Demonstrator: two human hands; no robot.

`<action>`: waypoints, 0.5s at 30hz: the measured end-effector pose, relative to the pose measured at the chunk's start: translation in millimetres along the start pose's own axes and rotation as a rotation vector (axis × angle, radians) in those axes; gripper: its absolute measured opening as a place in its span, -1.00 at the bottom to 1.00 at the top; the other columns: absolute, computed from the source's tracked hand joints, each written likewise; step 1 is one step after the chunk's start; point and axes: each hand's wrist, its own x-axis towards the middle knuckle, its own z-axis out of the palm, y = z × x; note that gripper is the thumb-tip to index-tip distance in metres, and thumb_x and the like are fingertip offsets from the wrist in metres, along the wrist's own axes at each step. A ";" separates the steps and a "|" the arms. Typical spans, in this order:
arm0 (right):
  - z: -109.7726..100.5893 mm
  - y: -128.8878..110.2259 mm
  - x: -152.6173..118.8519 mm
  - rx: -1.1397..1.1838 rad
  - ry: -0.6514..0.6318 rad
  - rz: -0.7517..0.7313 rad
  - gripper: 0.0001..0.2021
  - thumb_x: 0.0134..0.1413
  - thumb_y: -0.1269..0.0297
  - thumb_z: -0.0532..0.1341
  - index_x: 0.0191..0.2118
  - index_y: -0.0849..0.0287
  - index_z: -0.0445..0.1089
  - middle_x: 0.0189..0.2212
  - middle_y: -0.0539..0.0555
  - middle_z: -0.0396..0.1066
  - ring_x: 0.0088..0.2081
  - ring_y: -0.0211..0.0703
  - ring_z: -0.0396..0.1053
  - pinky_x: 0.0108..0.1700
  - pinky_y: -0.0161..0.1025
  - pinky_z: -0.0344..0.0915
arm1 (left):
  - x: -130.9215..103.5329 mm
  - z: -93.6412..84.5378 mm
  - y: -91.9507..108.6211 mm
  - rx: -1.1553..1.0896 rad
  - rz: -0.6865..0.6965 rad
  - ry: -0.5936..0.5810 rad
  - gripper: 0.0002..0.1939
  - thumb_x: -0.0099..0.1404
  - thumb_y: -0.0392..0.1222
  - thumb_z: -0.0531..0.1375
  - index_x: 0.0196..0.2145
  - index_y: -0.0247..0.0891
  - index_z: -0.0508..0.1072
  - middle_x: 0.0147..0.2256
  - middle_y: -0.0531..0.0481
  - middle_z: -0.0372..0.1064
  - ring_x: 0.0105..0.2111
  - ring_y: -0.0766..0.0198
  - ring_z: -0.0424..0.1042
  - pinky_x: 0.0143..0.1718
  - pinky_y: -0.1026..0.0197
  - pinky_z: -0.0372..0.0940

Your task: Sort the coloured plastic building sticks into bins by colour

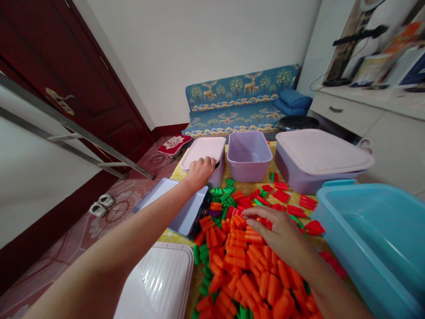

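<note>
My left hand [200,172] is closed at the front right corner of the pink-lidded box [206,149], with its fingers curled over something dark and too small to make out. My right hand [270,223] hovers over or touches the pile of orange pieces [237,254], its fingers apart and nothing visible between them. Green pieces [227,193] and red pieces [281,195] lie around the pile's far side. Beyond the pieces stands an open purple bin [249,159] with nothing visible inside.
A large lidded purple box [322,155] stands at the back right, a blue tub [381,221] at the right edge. To the left lie a shallow blue tray [186,212] and a translucent white lid [162,279]. A patterned bench [239,102] is behind the table.
</note>
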 end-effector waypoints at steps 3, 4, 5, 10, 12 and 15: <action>-0.7 -1.2 5.4 0.003 -0.021 0.000 -0.81 0.14 0.24 0.17 -0.19 0.08 0.51 -0.20 0.03 0.56 -0.12 -0.12 0.48 -0.02 -0.17 0.35 | 0.2 -11.6 -12.8 -0.007 -0.052 0.073 -0.69 0.36 -0.40 -0.09 0.00 -0.34 0.29 -0.15 -0.24 0.36 -0.13 0.02 0.40 -0.26 0.12 0.30; -1.3 -1.7 8.2 0.001 -0.023 -0.007 -0.81 0.13 0.25 0.17 -0.20 0.08 0.51 -0.19 0.03 0.55 -0.12 -0.12 0.48 -0.02 -0.17 0.35 | 1.0 -16.4 -18.7 -0.011 -0.084 0.112 -0.69 0.37 -0.36 -0.09 0.01 -0.32 0.30 -0.14 -0.23 0.36 -0.11 0.02 0.39 -0.26 0.12 0.30; -2.1 -2.2 11.3 -0.004 -0.022 -0.017 -0.82 0.13 0.25 0.18 -0.20 0.08 0.51 -0.19 0.03 0.55 -0.11 -0.12 0.48 -0.01 -0.17 0.34 | 2.1 -20.9 -24.8 -0.015 -0.121 0.153 -0.69 0.38 -0.34 -0.08 0.01 -0.29 0.31 -0.12 -0.21 0.36 -0.09 0.02 0.38 -0.25 0.12 0.29; -5.6 -3.9 24.3 -0.005 0.029 -0.035 -0.81 0.12 0.22 0.19 -0.19 0.08 0.51 -0.19 0.05 0.56 -0.11 -0.09 0.48 -0.01 -0.13 0.35 | 4.5 -28.3 -47.4 -0.064 -0.281 0.245 -0.73 0.36 -0.30 -0.04 -0.10 -0.21 0.39 -0.09 -0.13 0.37 -0.08 0.08 0.37 -0.26 0.18 0.26; -5.9 -2.9 25.0 0.002 0.042 -0.037 -0.80 0.12 0.21 0.19 -0.19 0.08 0.51 -0.19 0.05 0.56 -0.11 -0.08 0.48 -0.01 -0.13 0.36 | 1.2 -23.9 -51.5 -0.085 -0.304 0.236 -0.75 0.36 -0.30 -0.03 -0.13 -0.20 0.40 -0.10 -0.12 0.39 -0.08 0.09 0.37 -0.27 0.19 0.24; -5.2 0.9 21.7 -0.012 0.044 -0.045 -0.80 0.13 0.20 0.18 -0.19 0.08 0.51 -0.19 0.06 0.56 -0.11 -0.08 0.48 -0.01 -0.11 0.36 | -8.0 -18.6 -59.5 -0.103 -0.379 0.307 -0.76 0.36 -0.30 -0.02 -0.13 -0.18 0.39 -0.11 -0.11 0.40 -0.07 0.10 0.36 -0.26 0.20 0.23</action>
